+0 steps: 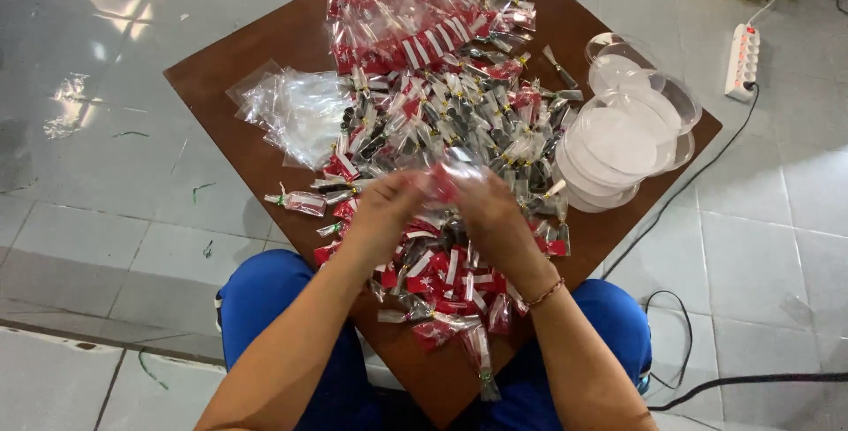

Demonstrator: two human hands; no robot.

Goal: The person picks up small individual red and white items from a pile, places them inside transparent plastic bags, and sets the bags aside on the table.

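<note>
My left hand [382, 210] and my right hand [493, 215] meet over the middle of a small brown table [256, 69]. Between their fingers they pinch one small clear packet with a red end [449, 177]; it is blurred. Under and around my hands lies a large heap of small packets [450, 113], clear with red and white parts and dark contents. Several more such packets [442, 294] lie at the near corner by my knees.
A pile of empty clear bags [296, 109] lies at the table's left. Round clear lids or containers [623, 139] are stacked at the right. A white power strip [742, 60] and black cables [671, 210] lie on the tiled floor to the right.
</note>
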